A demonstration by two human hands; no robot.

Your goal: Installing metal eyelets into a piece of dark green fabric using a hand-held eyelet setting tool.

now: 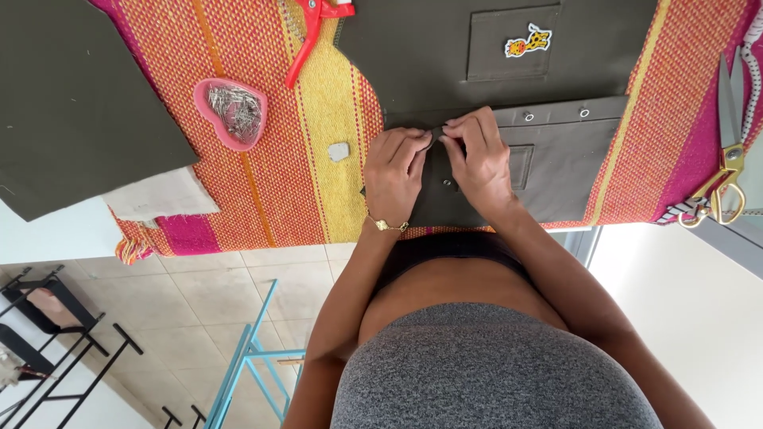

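My left hand (395, 171), with a gold bracelet at the wrist, and my right hand (477, 155) meet fingertip to fingertip over a dark olive fabric piece (556, 167). Both pinch a small fold of it at its edge, near a metal snap. The fabric has small eyelets along a band, a sewn pocket and a yellow giraffe patch (528, 40) higher up. It lies on a striped orange, yellow and pink woven cloth (278, 183) that covers the table.
A pink heart-shaped dish of pins (231, 113) sits to the left, with a small grey chalk piece (339, 151) nearer my hands. A red-handled tool (311, 32) lies at the top, gold scissors (727, 171) at the right. Another olive fabric panel (71, 103) covers the left.
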